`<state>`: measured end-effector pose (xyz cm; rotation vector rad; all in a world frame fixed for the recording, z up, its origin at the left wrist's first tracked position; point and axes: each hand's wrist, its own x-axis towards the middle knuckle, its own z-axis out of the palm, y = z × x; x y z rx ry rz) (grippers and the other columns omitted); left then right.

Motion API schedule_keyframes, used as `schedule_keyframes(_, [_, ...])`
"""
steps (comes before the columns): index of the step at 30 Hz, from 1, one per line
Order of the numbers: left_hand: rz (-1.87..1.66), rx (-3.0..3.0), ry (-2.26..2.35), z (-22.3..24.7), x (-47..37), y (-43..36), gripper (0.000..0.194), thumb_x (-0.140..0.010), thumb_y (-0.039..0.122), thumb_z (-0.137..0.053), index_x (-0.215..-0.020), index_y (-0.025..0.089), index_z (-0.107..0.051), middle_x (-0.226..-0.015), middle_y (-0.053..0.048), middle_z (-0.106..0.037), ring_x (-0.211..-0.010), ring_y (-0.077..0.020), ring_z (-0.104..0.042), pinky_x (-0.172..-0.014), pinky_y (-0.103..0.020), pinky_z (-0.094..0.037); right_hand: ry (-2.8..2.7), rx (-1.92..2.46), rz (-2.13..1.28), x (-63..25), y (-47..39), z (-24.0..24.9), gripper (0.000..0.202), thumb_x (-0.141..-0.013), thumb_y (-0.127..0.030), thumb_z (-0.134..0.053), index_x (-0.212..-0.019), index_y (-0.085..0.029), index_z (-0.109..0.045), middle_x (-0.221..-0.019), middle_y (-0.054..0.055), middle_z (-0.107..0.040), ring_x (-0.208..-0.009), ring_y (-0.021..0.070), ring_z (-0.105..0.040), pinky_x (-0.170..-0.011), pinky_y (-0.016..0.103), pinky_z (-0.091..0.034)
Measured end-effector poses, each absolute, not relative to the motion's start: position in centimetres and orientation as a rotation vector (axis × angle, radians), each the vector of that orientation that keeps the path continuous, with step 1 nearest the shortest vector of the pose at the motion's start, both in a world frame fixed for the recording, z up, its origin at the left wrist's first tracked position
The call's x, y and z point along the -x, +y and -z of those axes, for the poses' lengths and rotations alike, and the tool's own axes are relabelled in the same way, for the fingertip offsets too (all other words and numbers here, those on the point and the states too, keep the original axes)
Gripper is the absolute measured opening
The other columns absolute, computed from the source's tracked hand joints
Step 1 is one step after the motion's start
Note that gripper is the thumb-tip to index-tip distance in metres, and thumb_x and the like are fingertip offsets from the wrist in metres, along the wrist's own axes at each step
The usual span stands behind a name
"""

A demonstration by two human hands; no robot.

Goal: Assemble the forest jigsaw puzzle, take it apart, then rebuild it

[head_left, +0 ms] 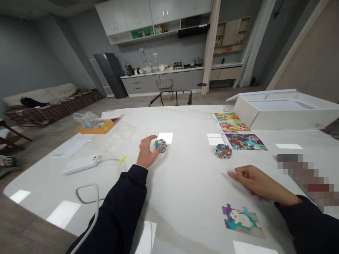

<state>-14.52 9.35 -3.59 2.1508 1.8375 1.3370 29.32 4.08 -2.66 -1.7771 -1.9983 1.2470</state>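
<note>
My left hand (147,151) has its thumb and fingers around a small stack of jigsaw puzzle pieces (161,145) on the white table. A second stack of puzzle pieces (224,151) stands to the right, apart from both hands. Over the table's right side is my right hand (253,179), its fingers curled in and no piece visible in them. Nearer to me, below that hand, lies a joined patch of puzzle (242,219) with a white animal on teal and purple.
Printed picture sheets (233,127) lie beside a large white box (286,111) at the right. An orange box (95,127) with pieces and plastic wrap is at the far left. A white power bank (82,164) and its cable (96,208) lie near my left arm.
</note>
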Motion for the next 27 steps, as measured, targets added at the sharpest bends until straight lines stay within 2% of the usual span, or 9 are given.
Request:
schedule_keyframes(3, [-1.354,-2.123,1.838,4.57,14.65,9.85,0.024,-0.091,0.028,-0.067,-0.115,0.025,-0.068,-0.124,-0.007,-0.070,-0.123,-0.0284,-0.058,-0.110,-0.049,-0.045,-2.025,1.786,-1.219,-29.75,4.25,3.20,0.063,-0.089,-0.083,-0.044,-0.067,-0.025,-0.031,-0.045,-0.004,-0.046,-0.032,0.0088,-0.039,-0.030,0.020,-0.029])
schedule_keyframes(6, [-1.363,-2.120,1.814,4.87,14.34,10.07,0.015,-0.087,0.023,-0.069,-0.102,0.024,-0.071,-0.117,-0.006,-0.073,-0.119,-0.0274,-0.061,-0.109,-0.048,-0.047,-2.039,1.788,-1.207,-29.94,4.29,3.40,0.063,-0.089,-0.082,-0.046,-0.068,-0.024,-0.031,-0.045,-0.004,-0.046,-0.032,0.0088,-0.039,-0.030,0.020,-0.029])
schedule_keyframes(10, [-1.386,-2.083,1.797,4.74,14.41,10.11,0.022,-0.083,0.022,-0.072,-0.105,0.024,-0.070,-0.115,-0.006,-0.074,-0.116,-0.0270,-0.063,-0.106,-0.047,-0.049,-2.051,1.796,-1.209,-29.69,4.18,3.02,0.065,-0.088,-0.086,-0.041,-0.068,-0.024,-0.031,-0.045,-0.004,-0.045,-0.033,0.0086,-0.038,-0.031,0.020,-0.029])
schedule_keyframes(16, [-1.416,-1.976,1.795,4.48,14.57,9.99,0.043,-0.082,0.026,-0.074,-0.122,0.025,-0.059,-0.112,-0.005,-0.075,-0.113,-0.0253,-0.067,-0.098,-0.044,-0.053,-2.047,1.812,-1.220,-29.32,4.17,2.51,0.067,-0.086,-0.088,-0.040,-0.068,-0.025,-0.030,-0.045,-0.005,-0.043,-0.032,0.0080,-0.036,-0.030,0.020,-0.027])
schedule_keyframes(20, [-1.434,-1.918,1.809,4.51,14.55,9.97,0.044,-0.079,0.029,-0.077,-0.119,0.025,-0.060,-0.119,-0.006,-0.071,-0.117,-0.0260,-0.066,-0.097,-0.043,-0.053,-2.041,1.814,-1.222,-29.36,4.21,2.60,0.066,-0.085,-0.087,-0.042,-0.068,-0.025,-0.031,-0.046,-0.005,-0.044,-0.033,0.0088,-0.039,-0.030,0.020,-0.027])
schedule_keyframes(27, [-1.441,-1.870,1.811,4.84,14.77,10.26,0.046,-0.076,0.031,-0.078,-0.117,0.024,-0.057,-0.110,-0.005,-0.074,-0.110,-0.0251,-0.069,-0.095,-0.043,-0.054,-2.039,1.810,-1.240,-29.38,4.34,2.71,0.063,-0.087,-0.083,-0.045,-0.068,-0.025,-0.032,-0.046,-0.005,-0.044,-0.033,0.0089,-0.038,-0.030,0.020,-0.027])
